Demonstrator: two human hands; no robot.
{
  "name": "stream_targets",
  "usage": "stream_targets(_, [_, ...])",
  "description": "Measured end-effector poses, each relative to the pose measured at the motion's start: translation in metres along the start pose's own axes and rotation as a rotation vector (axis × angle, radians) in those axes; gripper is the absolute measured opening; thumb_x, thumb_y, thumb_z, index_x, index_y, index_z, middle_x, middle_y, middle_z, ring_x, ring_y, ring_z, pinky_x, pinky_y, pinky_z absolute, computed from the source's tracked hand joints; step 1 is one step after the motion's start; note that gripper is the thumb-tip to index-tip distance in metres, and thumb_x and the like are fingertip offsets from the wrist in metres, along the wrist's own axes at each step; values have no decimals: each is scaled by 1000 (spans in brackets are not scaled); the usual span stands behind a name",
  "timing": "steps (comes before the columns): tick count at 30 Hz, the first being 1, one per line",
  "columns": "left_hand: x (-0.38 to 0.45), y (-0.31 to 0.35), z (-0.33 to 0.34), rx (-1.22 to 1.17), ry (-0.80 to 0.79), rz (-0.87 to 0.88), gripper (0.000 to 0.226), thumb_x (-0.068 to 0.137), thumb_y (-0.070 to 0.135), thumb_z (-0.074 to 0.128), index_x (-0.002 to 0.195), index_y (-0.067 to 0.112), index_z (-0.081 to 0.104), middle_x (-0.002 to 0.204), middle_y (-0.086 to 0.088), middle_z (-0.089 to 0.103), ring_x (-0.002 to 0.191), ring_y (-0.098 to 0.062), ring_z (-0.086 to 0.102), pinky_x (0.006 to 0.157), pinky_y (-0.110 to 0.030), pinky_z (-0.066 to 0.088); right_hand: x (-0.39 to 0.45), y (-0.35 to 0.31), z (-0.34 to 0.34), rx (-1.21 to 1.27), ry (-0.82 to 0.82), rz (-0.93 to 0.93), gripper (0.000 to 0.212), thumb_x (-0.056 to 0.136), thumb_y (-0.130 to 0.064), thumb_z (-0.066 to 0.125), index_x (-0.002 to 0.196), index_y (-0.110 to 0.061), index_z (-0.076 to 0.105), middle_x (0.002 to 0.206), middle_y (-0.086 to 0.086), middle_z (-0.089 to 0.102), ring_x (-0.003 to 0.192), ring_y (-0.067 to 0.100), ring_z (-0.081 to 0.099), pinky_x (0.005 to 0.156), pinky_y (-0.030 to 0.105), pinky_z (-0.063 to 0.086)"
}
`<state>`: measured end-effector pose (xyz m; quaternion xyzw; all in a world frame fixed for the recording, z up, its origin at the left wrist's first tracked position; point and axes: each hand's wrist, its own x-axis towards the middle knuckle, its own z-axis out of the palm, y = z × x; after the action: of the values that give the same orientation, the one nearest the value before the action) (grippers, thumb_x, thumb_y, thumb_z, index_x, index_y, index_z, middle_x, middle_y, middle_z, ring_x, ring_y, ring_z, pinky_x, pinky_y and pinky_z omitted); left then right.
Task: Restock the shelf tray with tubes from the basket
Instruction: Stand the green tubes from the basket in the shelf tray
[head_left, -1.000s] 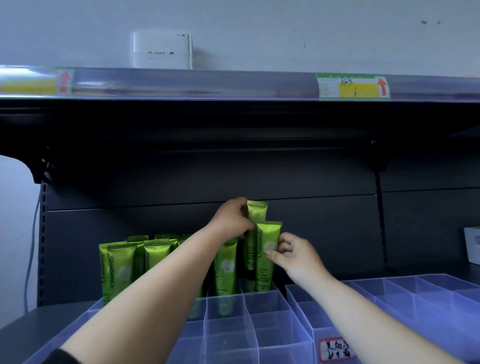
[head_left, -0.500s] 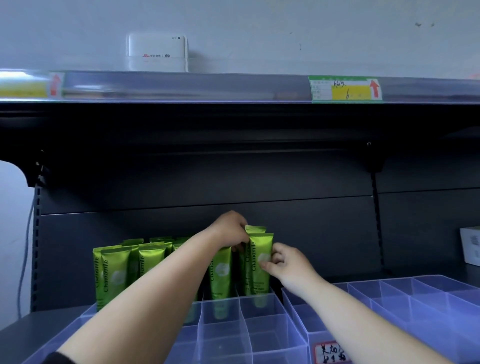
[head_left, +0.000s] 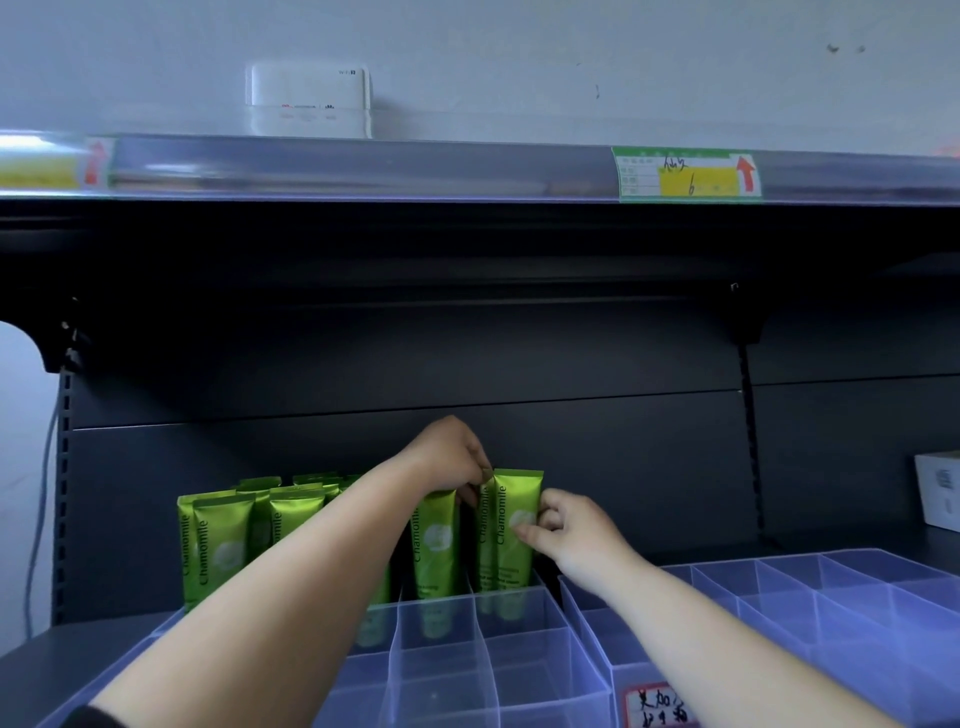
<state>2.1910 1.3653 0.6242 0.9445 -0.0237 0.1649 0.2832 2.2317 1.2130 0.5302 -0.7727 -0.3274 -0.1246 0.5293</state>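
A clear divided tray (head_left: 483, 654) stands on the dark shelf. Several green Chamomile tubes (head_left: 223, 551) stand upright in its back compartments. My left hand (head_left: 452, 457) pinches the top edge of a tube in the rear right compartment, mostly hidden behind the front tube. My right hand (head_left: 571, 530) holds the side of the front green tube (head_left: 511, 535), which stands upright in that same compartment. The basket is out of view.
A second clear divided tray (head_left: 841, 597) with a handwritten label sits to the right. A white box (head_left: 937, 493) stands at the far right. The upper shelf edge (head_left: 467, 171) carries price tags, with a white router (head_left: 310, 98) on top.
Both tubes have come down from a raised position into the rear right compartment. My hands lowered with them and still grip them.
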Motion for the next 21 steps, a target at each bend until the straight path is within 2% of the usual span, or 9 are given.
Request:
stream_targets(2, [-1,-1,-4,-6,17,15,23,84,1,63,66,14,62,41,9,60,42,-4,61,48,-13,46,-2,-1,1,-20,-9,-6,20,85,-22,67,96,-5,64,87,28,66,72,16,54,69,29,38])
stream_targets(4, [-2,-3,-7,-42,33,23,19,84,3,65,67,13,64,42,10,61,43,-3,61,50,-13,46,-3,-4,1,-27,-25,-13,18,85,-22,67,95,-7,64,83,24,67,71,15,54,67,27,38])
stream_targets(6, [-2,-4,-8,-41,23,20,16,83,4,67,69,13,65,43,9,62,45,-2,62,57,-14,48,-3,-6,0,-64,-36,-16,11,86,-23,66,81,-14,62,59,1,64,59,3,51,60,23,36])
stream_targets(7, [-2,-5,-8,-20,10,15,16,83,4,67,69,13,64,42,9,61,43,1,61,61,-14,47,-4,-8,-1,-90,-45,-15,17,87,-23,65,73,-19,56,48,-10,57,48,-3,44,53,18,33])
stream_targets(9, [-3,-5,-7,21,-6,5,15,83,5,66,71,14,64,39,10,59,40,6,57,68,-14,46,-6,-11,-1,-136,-46,-17,28,88,-23,64,66,-24,47,38,-17,49,38,-3,41,45,14,27])
stream_targets(12, [-4,-4,-8,24,-25,-4,16,83,6,65,71,15,63,40,10,60,40,7,56,75,-16,46,-8,-14,0,-174,-37,-22,31,88,-24,63,64,-25,44,39,-14,48,38,0,38,44,15,26])
stream_targets(16, [-5,-2,-12,59,-38,-20,5,84,9,65,82,11,70,39,13,58,51,7,57,69,-10,39,-10,-16,1,-195,-37,-29,32,88,-24,63,63,-24,43,50,-6,43,46,5,34,48,20,26])
stream_targets(21, [-4,-3,-12,46,22,-55,12,84,13,65,73,13,69,37,13,58,70,-5,57,68,-15,41,-10,-19,2,-157,-33,-23,28,87,-23,64,65,-24,47,39,-12,46,38,-1,38,45,14,27])
